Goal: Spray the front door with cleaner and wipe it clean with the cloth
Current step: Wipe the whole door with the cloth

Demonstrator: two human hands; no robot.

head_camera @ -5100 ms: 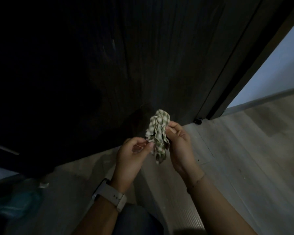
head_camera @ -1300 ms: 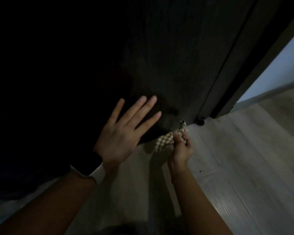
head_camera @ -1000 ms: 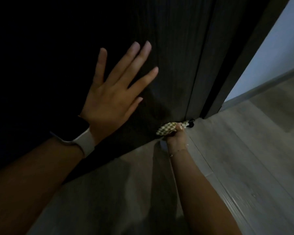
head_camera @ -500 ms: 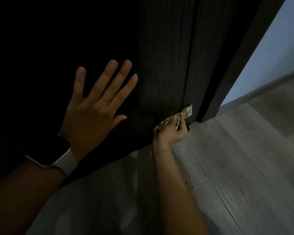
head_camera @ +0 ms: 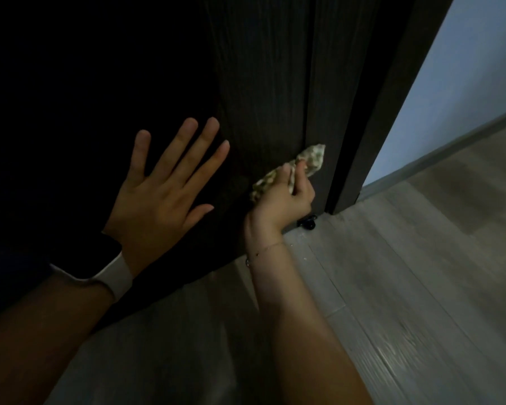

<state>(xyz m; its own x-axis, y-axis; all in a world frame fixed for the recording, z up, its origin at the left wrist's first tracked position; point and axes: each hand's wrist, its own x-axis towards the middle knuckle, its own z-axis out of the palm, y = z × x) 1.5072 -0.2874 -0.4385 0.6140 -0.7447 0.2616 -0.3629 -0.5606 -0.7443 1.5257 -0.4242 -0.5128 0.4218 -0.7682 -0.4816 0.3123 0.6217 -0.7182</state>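
Dim light throughout; grey wood-look floor [head_camera: 406, 287] runs lower right, pale wall [head_camera: 465, 68] with a grey baseboard [head_camera: 450, 147] at upper right. Door [head_camera: 263, 83]: dark, vertical grain, fills the upper left and centre; its left portion is lost in shadow, no detail readable there. Dark frame [head_camera: 371, 112] stands just right of the door edge.

Left hand [head_camera: 158, 194]: palm flat against the door face, fingers straight and spread, thumb out to the right, nothing held. White watch strap [head_camera: 114, 276] on that wrist, dark watch face turned up.

Right hand [head_camera: 284, 200]: low on the door, near its bottom right corner. Fingers curled round a bunched checked cloth [head_camera: 313, 159], cream and brownish pattern. Cloth sticks out above the fingers toward the door edge and also out to the left of the hand; it appears pressed to the door surface, though contact is hard to confirm in this light. Thin bracelet [head_camera: 263, 249] on the right wrist.

Small black fitting [head_camera: 307, 223], possibly a door stop, sits on the floor at the door's bottom corner, just below the right hand.
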